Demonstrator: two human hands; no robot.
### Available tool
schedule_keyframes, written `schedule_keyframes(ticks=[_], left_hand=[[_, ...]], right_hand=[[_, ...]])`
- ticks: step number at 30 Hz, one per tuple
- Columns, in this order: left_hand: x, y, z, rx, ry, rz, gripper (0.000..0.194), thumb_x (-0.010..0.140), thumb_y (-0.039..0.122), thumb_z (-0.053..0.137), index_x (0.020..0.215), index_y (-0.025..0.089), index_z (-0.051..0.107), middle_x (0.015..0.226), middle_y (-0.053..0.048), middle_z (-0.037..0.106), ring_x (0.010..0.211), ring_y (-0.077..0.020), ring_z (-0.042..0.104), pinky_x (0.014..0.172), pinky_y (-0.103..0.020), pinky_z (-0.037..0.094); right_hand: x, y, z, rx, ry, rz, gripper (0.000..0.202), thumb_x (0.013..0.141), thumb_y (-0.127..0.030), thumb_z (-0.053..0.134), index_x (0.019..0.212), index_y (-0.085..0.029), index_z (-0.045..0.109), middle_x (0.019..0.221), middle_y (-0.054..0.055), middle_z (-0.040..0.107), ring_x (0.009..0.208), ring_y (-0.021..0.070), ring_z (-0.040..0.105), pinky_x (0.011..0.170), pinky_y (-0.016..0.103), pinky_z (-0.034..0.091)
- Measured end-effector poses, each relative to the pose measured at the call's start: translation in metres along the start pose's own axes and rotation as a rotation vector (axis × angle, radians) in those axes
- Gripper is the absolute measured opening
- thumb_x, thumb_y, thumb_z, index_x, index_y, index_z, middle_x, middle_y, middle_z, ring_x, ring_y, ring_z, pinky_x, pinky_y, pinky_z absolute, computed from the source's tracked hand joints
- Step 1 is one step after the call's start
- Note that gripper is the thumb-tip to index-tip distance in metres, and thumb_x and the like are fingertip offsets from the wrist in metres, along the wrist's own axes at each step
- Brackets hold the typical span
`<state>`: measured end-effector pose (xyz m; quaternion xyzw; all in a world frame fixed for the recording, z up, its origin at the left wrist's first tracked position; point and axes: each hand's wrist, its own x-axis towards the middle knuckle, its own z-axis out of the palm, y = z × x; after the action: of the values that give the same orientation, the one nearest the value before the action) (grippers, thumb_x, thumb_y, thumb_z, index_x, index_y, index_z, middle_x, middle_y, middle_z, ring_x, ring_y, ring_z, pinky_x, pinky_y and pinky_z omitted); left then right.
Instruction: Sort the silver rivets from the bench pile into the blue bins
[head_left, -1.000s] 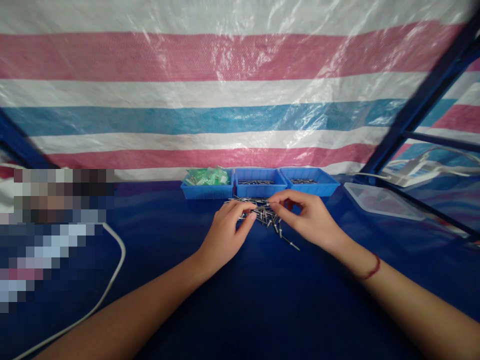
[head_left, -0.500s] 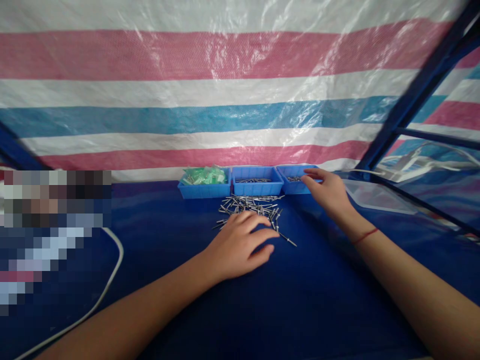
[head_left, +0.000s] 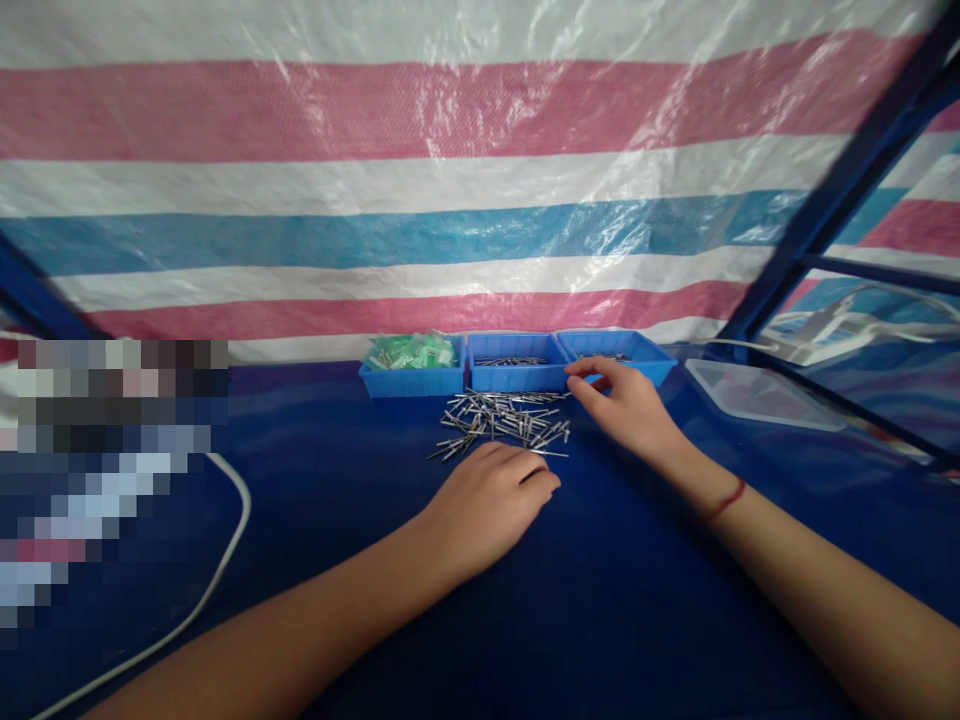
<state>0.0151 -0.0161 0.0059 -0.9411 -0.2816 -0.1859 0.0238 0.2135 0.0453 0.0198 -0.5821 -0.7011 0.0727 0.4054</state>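
Many rivets [head_left: 499,412] beyond left hand [head_left: 491,505].

Three blue bins [head_left: 517,380], two hands [head_left: 491,508], one bracelet [head_left: 729,501]

Left hand [head_left: 491,510] (palm down) beside loose rivets [head_left: 502,415].

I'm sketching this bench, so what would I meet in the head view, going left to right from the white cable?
White cable → blue bin of green packets → middle blue bin → right blue bin → flat translucent plastic piece.
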Motion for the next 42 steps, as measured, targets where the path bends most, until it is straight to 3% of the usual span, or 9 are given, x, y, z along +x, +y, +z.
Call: schedule_keyframes(ticks=[6, 8, 12, 15, 17, 20, 25, 32, 42], left_hand=[[-0.005, -0.016, -0.005, 0.041, -0.061, 0.017, 0.02, 0.087, 0.011, 0.051, 0.099, 0.018, 0.064, 0.094, -0.005, 0.067, 0.09, -0.0199, 0.061, 0.079, -0.03, 0.049], [-0.006, -0.018, -0.004, 0.0, -0.026, 0.011, 0.022, 0.088, 0.011, 0.048, 0.1, 0.019, 0.064, 0.096, -0.004, 0.066, 0.09, -0.0191, 0.061, 0.079, -0.029, 0.049], [-0.006, -0.016, -0.004, -0.24, 0.23, -0.083, 0.022, 0.091, 0.016, 0.045, 0.102, 0.021, 0.063, 0.097, -0.004, 0.066, 0.091, -0.0165, 0.061, 0.084, -0.029, 0.048], [-0.003, -0.014, -0.003, -0.493, 0.48, -0.297, 0.017, 0.089, 0.021, 0.05, 0.099, 0.022, 0.063, 0.098, -0.003, 0.068, 0.092, -0.0158, 0.062, 0.084, -0.029, 0.049], [-0.001, -0.013, -0.002, -0.662, 0.555, -0.422, 0.017, 0.088, 0.023, 0.052, 0.102, 0.022, 0.063, 0.099, -0.003, 0.068, 0.088, -0.0154, 0.064, 0.08, -0.028, 0.052], [0.001, -0.014, 0.001, -0.87, 0.571, -0.511, 0.021, 0.086, 0.025, 0.054, 0.104, 0.02, 0.062, 0.097, -0.004, 0.069, 0.08, -0.0148, 0.067, 0.076, -0.028, 0.054], [0.002, -0.019, 0.004, -0.998, 0.605, -0.587, 0.021, 0.084, 0.026, 0.055, 0.101, 0.016, 0.062, 0.091, -0.005, 0.07, 0.077, -0.0144, 0.067, 0.074, -0.027, 0.055], [0.0, -0.019, 0.009, -0.976, 0.567, -0.567, 0.019, 0.085, 0.025, 0.053, 0.1, 0.017, 0.061, 0.092, -0.004, 0.067, 0.076, -0.0134, 0.066, 0.073, -0.027, 0.054], [-0.001, -0.013, 0.001, -0.985, 0.433, -0.652, 0.023, 0.083, 0.033, 0.055, 0.096, 0.016, 0.063, 0.09, -0.005, 0.068, 0.082, -0.0163, 0.064, 0.07, -0.026, 0.051]], right_hand=[[-0.008, -0.008, 0.004, 0.026, -0.104, -0.059, 0.018, 0.079, -0.026, 0.052, 0.084, -0.016, 0.067, 0.082, 0.005, 0.07, 0.063, 0.0161, 0.061, 0.063, 0.029, 0.047], [-0.01, -0.011, 0.005, 0.039, -0.148, -0.096, 0.018, 0.08, -0.026, 0.051, 0.082, -0.017, 0.067, 0.08, 0.004, 0.07, 0.063, 0.0161, 0.061, 0.063, 0.029, 0.047], [-0.017, -0.018, 0.006, 0.106, -0.229, -0.189, 0.016, 0.08, -0.023, 0.052, 0.081, -0.017, 0.067, 0.083, 0.004, 0.07, 0.069, 0.0161, 0.062, 0.064, 0.028, 0.047], [-0.024, -0.027, 0.007, 0.219, -0.395, -0.309, 0.016, 0.076, -0.025, 0.062, 0.089, -0.018, 0.067, 0.088, 0.004, 0.07, 0.076, 0.0163, 0.063, 0.069, 0.028, 0.048], [-0.029, -0.034, 0.007, 0.293, -0.502, -0.358, 0.021, 0.073, -0.027, 0.068, 0.092, -0.019, 0.067, 0.091, 0.003, 0.07, 0.082, 0.0172, 0.063, 0.074, 0.029, 0.048], [-0.034, -0.041, 0.008, 0.359, -0.536, -0.351, 0.013, 0.08, -0.029, 0.062, 0.085, -0.019, 0.067, 0.085, 0.002, 0.07, 0.078, 0.0159, 0.063, 0.072, 0.028, 0.047], [-0.033, -0.041, 0.006, 0.373, -0.412, -0.218, 0.019, 0.084, -0.032, 0.057, 0.084, -0.018, 0.069, 0.077, 0.003, 0.069, 0.065, 0.0135, 0.059, 0.059, 0.026, 0.045], [-0.032, -0.043, 0.006, 0.486, -0.277, -0.121, 0.022, 0.079, -0.038, 0.061, 0.083, -0.017, 0.068, 0.084, 0.006, 0.07, 0.07, 0.0164, 0.063, 0.065, 0.029, 0.049], [-0.034, -0.041, 0.008, 0.549, -0.311, -0.135, 0.02, 0.08, -0.037, 0.061, 0.084, -0.019, 0.068, 0.086, 0.005, 0.069, 0.075, 0.0174, 0.062, 0.066, 0.03, 0.049]])
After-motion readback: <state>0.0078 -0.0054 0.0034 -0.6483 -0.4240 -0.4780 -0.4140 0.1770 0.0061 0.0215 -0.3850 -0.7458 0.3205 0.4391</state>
